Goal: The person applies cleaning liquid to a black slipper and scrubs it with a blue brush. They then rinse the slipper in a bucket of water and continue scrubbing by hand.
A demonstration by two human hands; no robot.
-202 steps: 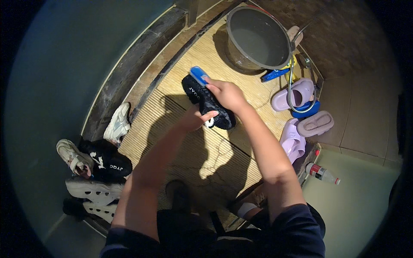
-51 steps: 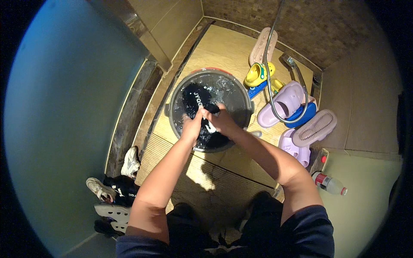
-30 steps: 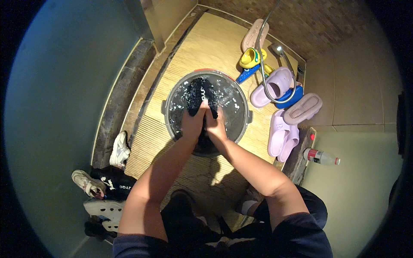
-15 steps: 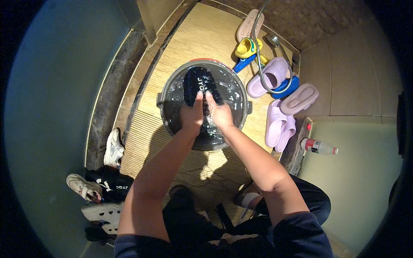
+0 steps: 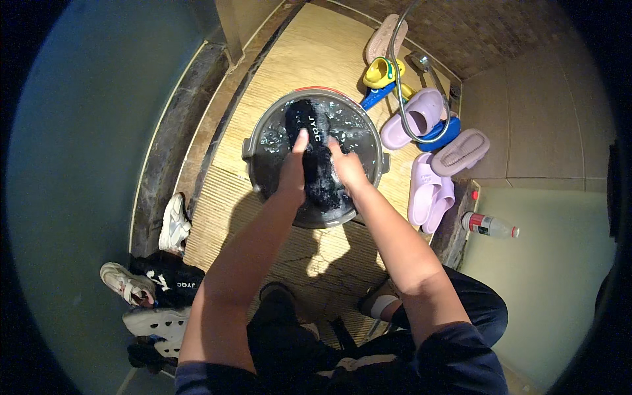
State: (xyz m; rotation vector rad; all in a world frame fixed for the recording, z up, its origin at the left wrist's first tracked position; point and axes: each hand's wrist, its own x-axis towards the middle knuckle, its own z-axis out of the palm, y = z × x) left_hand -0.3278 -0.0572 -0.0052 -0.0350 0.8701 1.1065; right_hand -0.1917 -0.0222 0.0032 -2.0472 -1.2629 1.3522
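Note:
A grey bucket (image 5: 254,172) of water with some foam stands on the mat between my knees. Partly under the water lies a black slipper (image 5: 320,172) with pale lettering across its upper part, its rounded end pointing away from me. My left hand (image 5: 293,170) grips it along the left side, thumb lying on top near the lettering. On the opposite side my right hand (image 5: 347,166) is closed on it, thumb also on top. The fingertips of both hands are hidden below the slipper and the water.
Lilac slippers (image 5: 421,191), a yellow clog (image 5: 380,72) and a blue slipper (image 5: 442,137) lie to the right. A shower hose (image 5: 395,49) hangs over them. A plastic bottle (image 5: 487,225) lies further right. White sneakers (image 5: 174,224) and a black slipper (image 5: 172,280) sit at left.
More of the black slipper now shows toward me, above the water. My right hand has moved slightly right, and the thumbs have spread from the middle to the two sides.

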